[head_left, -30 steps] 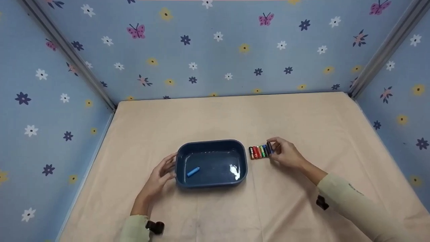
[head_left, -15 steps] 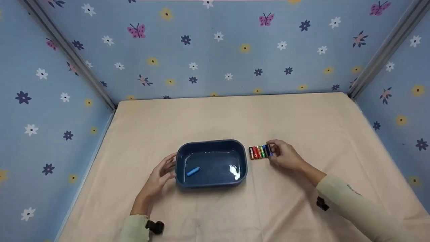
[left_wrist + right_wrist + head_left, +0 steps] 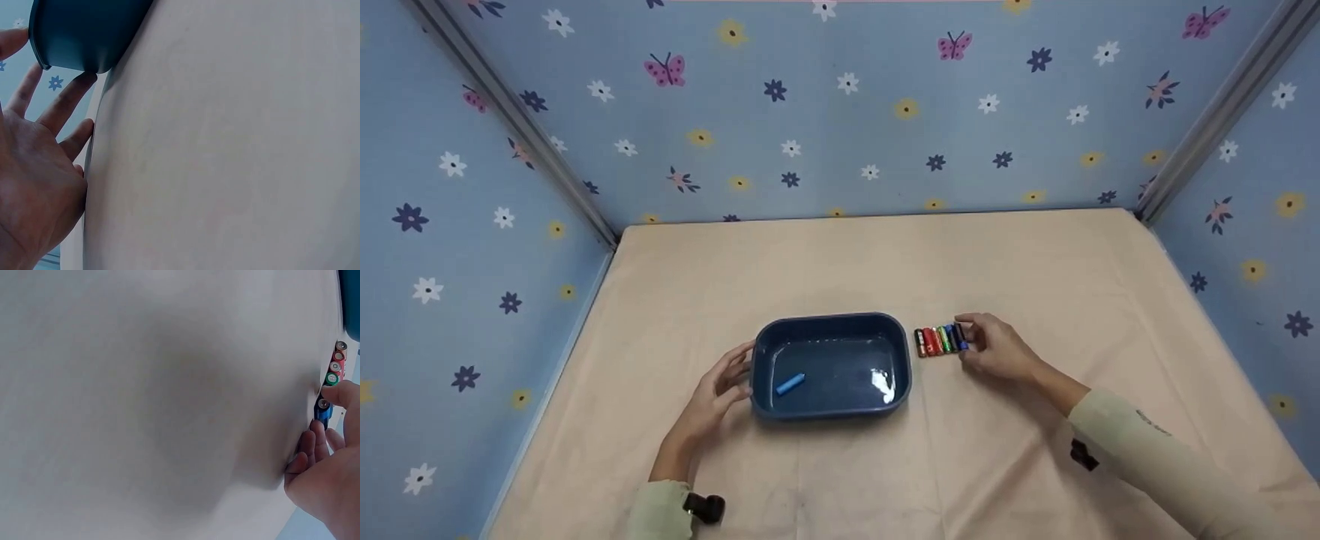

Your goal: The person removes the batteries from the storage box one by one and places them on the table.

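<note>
A dark blue rectangular basin [image 3: 832,414] stands on the cloth, with one light blue battery [image 3: 790,384] lying inside at the left. My left hand [image 3: 716,394] rests against the basin's left end; in the left wrist view its fingers [image 3: 67,104] are spread and fairly straight, tips at the wall and rim. To the right of the basin, several batteries [image 3: 934,340] lie side by side in a row, red, green, blue and dark. My right hand [image 3: 997,349] pinches the blue and black battery [image 3: 322,414] at the row's right end between thumb and fingers, which partly cover it.
A beige cloth [image 3: 840,262] with creases at the front right covers the table. Blue patterned walls [image 3: 840,112] enclose the back and both sides. Black wrist cameras [image 3: 705,508] are strapped over the light green sleeves.
My right hand has lowered the end battery from a raised tilt into line with the row and shifted slightly down. The left hand and basin have stayed put.
</note>
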